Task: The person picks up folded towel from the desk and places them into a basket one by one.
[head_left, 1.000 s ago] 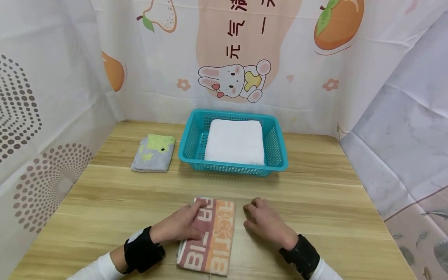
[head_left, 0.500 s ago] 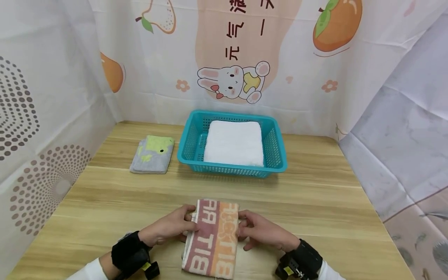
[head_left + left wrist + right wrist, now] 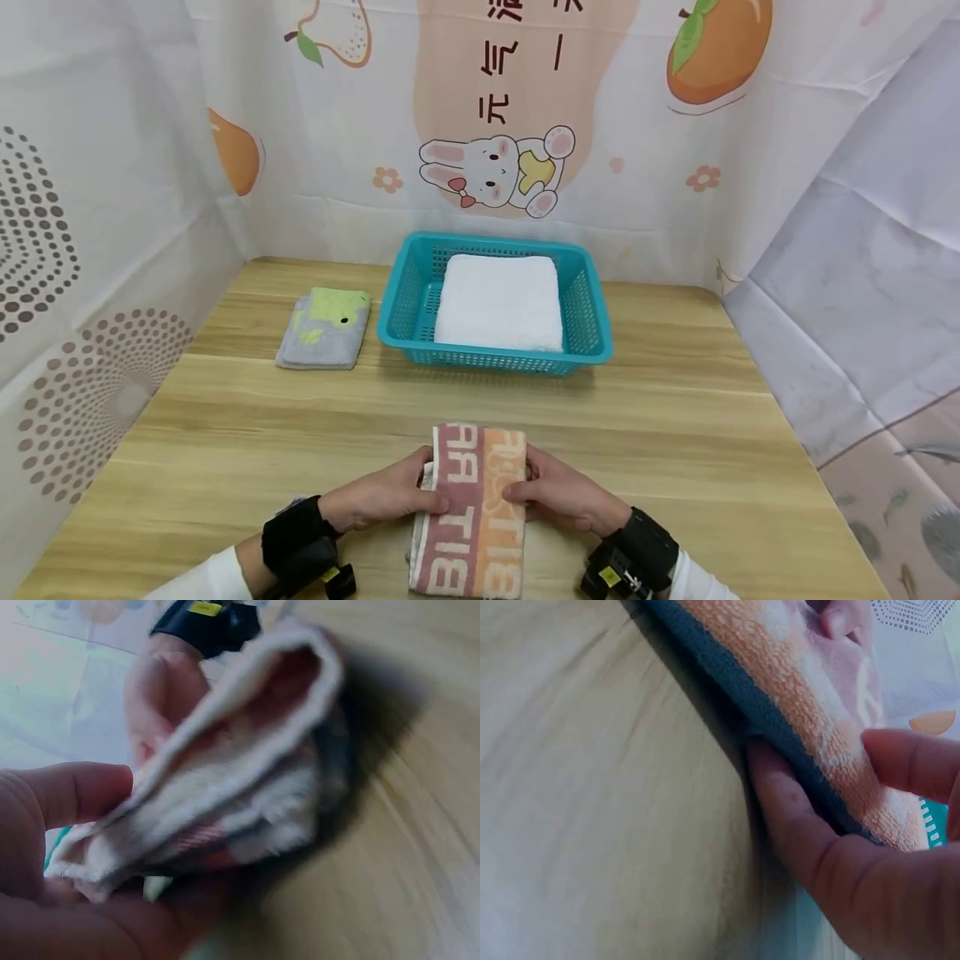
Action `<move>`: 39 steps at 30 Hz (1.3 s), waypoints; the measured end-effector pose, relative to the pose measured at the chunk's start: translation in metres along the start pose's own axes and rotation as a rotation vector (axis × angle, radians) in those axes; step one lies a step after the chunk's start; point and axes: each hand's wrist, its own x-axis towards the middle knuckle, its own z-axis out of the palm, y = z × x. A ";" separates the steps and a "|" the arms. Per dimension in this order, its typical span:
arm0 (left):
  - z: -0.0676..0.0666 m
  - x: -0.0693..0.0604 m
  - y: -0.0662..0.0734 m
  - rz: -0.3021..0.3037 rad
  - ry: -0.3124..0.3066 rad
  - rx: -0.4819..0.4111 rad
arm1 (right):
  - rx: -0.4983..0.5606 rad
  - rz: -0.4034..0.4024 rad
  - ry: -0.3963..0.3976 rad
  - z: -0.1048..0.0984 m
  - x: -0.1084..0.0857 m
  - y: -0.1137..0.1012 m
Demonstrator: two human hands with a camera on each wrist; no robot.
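Note:
A folded towel [image 3: 468, 525], mauve and orange with pale letters, is held between both hands near the front of the table. My left hand [image 3: 386, 497] grips its left side, thumb on top and fingers beneath. In the left wrist view the towel's folded layers [image 3: 225, 772] show edge-on, lifted off the wood. My right hand [image 3: 566, 492] pinches the right side, its thumb on the orange stripe. The right wrist view shows the fingers [image 3: 787, 802] tucked under the towel's edge [image 3: 810, 697].
Behind the towel stands a teal plastic basket [image 3: 495, 360] with a folded white towel [image 3: 498, 302] inside. To its left lies a folded grey and green cloth [image 3: 326, 329]. Printed curtains [image 3: 660, 208] enclose the wooden table [image 3: 675, 400] at the back and sides.
The right hand came in from beside the towel and took hold of its right side. My left hand shifted its grip to the left edge. The towel moved slightly right.

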 end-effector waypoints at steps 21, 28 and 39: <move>-0.001 0.014 -0.001 0.110 -0.045 0.397 | -0.052 -0.044 0.134 -0.012 0.006 -0.004; 0.006 0.019 0.003 0.084 -0.002 0.352 | -0.044 -0.044 0.127 -0.013 0.005 -0.006; 0.011 0.028 0.004 0.083 0.020 0.357 | -0.012 -0.060 0.110 -0.014 0.004 -0.005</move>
